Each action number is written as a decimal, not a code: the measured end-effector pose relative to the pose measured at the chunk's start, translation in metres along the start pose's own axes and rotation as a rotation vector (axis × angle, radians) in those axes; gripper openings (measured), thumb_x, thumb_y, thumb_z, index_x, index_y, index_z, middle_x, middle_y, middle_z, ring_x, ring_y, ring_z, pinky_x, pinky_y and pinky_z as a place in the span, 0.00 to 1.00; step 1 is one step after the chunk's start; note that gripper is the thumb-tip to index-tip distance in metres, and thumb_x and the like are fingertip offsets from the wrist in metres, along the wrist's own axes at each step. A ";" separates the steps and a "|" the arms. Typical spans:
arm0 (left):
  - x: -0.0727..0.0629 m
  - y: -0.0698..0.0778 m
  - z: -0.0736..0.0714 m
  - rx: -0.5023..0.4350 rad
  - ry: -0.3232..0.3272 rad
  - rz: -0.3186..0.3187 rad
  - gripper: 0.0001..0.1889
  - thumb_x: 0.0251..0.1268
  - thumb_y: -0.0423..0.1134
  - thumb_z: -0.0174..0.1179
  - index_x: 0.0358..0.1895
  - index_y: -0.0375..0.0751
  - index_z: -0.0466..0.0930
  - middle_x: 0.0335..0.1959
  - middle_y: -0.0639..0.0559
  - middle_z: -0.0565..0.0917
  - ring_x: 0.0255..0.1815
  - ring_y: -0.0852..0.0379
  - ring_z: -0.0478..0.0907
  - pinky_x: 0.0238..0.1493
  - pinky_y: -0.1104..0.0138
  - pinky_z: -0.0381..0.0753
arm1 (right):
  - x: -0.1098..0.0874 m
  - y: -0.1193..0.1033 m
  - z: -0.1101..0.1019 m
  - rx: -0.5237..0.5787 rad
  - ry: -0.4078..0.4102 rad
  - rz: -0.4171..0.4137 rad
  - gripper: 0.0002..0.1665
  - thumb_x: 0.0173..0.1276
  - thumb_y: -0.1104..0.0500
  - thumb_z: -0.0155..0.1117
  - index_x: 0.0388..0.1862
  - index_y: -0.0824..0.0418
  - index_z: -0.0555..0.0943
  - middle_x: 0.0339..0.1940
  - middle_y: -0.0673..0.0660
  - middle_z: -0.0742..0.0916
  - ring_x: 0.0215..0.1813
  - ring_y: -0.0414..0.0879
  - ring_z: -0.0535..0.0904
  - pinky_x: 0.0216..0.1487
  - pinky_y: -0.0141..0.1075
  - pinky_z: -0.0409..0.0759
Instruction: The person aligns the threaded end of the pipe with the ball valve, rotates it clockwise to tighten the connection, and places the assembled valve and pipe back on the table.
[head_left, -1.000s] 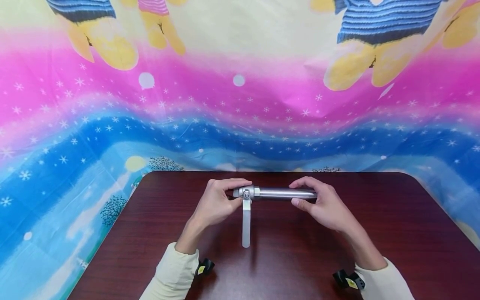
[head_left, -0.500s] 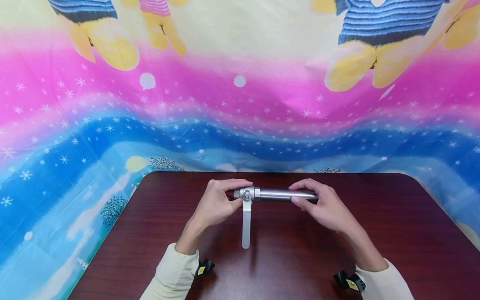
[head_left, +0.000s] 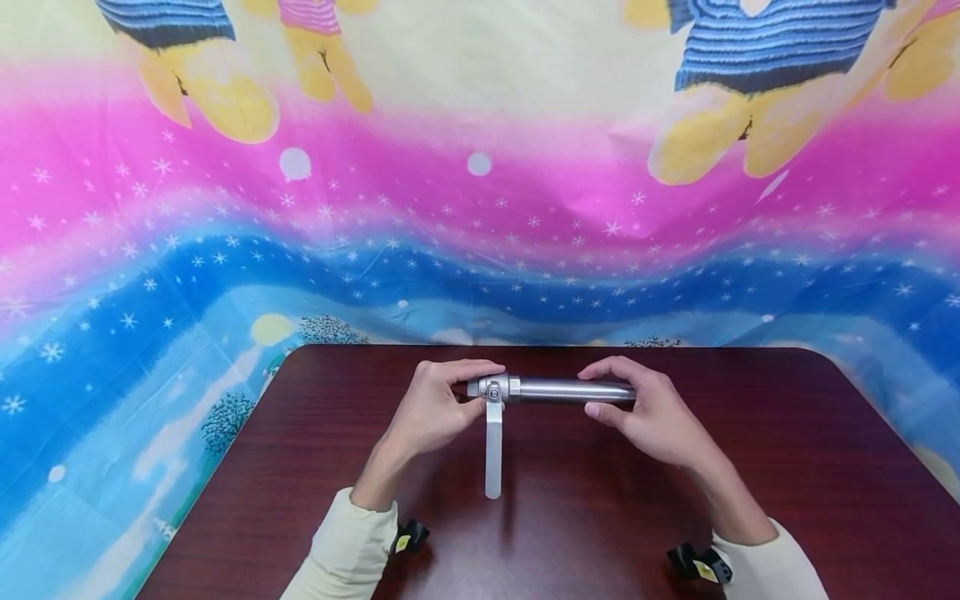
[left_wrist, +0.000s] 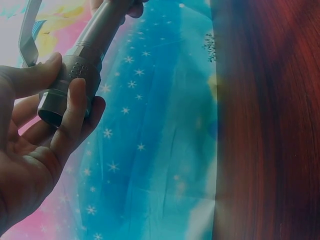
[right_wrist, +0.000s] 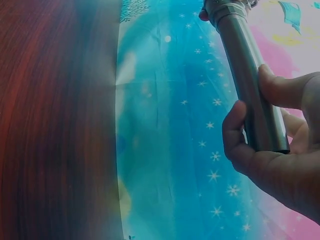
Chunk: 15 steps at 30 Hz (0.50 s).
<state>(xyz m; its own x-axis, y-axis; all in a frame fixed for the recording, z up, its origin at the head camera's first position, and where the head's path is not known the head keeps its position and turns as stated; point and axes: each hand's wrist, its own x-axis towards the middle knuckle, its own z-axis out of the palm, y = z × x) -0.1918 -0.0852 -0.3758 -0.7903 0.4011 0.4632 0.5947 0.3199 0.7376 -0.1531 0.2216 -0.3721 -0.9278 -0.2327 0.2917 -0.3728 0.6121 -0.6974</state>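
A silver ball valve (head_left: 493,387) is joined in line to a smooth metal pipe (head_left: 555,389), and both are held level above the table. My left hand (head_left: 438,408) grips the valve body between thumb and fingers. The valve's flat lever (head_left: 493,450) points toward me, square to the pipe. At the pipe's other end, my right hand (head_left: 652,412) has its fingers curled round it. The right wrist view shows the right thumb (right_wrist: 272,87) against the side of the pipe (right_wrist: 250,80). In the left wrist view the valve (left_wrist: 75,75) shows its open outer end.
A dark red wooden table (head_left: 570,517) with rounded far corners lies below the hands. Behind it hangs a cloth backdrop (head_left: 480,217) printed with snowflakes and cartoon figures. Each cream sleeve has a black wrist camera (head_left: 410,536) at the cuff.
My right thumb rolls up over the pipe's front, then drops back to its lower edge. My left hand and the valve stay nearly still.
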 end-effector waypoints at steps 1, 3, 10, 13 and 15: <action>0.000 0.000 0.000 0.001 0.000 -0.001 0.23 0.58 0.21 0.69 0.56 0.41 0.92 0.55 0.45 0.92 0.37 0.58 0.83 0.36 0.71 0.84 | 0.000 0.000 0.000 0.008 -0.005 0.009 0.21 0.68 0.65 0.77 0.59 0.54 0.85 0.40 0.53 0.90 0.35 0.42 0.81 0.40 0.35 0.77; 0.000 0.000 0.000 0.003 0.001 -0.003 0.23 0.58 0.21 0.69 0.56 0.42 0.92 0.55 0.45 0.92 0.37 0.58 0.83 0.36 0.71 0.84 | 0.000 0.000 0.000 0.025 -0.018 0.030 0.19 0.71 0.63 0.75 0.59 0.54 0.85 0.36 0.52 0.89 0.33 0.42 0.81 0.37 0.35 0.77; 0.000 0.000 -0.001 -0.001 -0.003 -0.004 0.23 0.58 0.20 0.68 0.56 0.42 0.92 0.55 0.45 0.92 0.36 0.58 0.83 0.35 0.72 0.83 | 0.001 -0.001 -0.001 0.097 -0.053 0.073 0.15 0.76 0.63 0.69 0.59 0.56 0.85 0.29 0.54 0.85 0.31 0.48 0.82 0.32 0.36 0.79; 0.000 0.000 0.000 -0.005 -0.005 -0.001 0.23 0.58 0.20 0.68 0.56 0.41 0.92 0.54 0.45 0.92 0.36 0.58 0.83 0.35 0.72 0.83 | 0.000 -0.001 0.000 0.056 -0.039 0.060 0.17 0.74 0.61 0.72 0.60 0.54 0.85 0.36 0.54 0.87 0.34 0.45 0.82 0.35 0.35 0.79; 0.000 -0.001 0.000 -0.007 -0.006 0.001 0.23 0.58 0.20 0.68 0.56 0.41 0.92 0.54 0.45 0.92 0.35 0.59 0.82 0.35 0.72 0.83 | 0.000 -0.001 0.000 0.017 -0.026 0.037 0.19 0.71 0.60 0.76 0.59 0.52 0.85 0.43 0.53 0.88 0.38 0.43 0.82 0.40 0.36 0.79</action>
<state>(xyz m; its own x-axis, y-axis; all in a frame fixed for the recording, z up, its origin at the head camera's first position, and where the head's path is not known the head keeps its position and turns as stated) -0.1922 -0.0857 -0.3762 -0.7890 0.4064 0.4607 0.5941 0.3140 0.7405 -0.1528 0.2210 -0.3712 -0.9409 -0.2300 0.2488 -0.3385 0.6077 -0.7184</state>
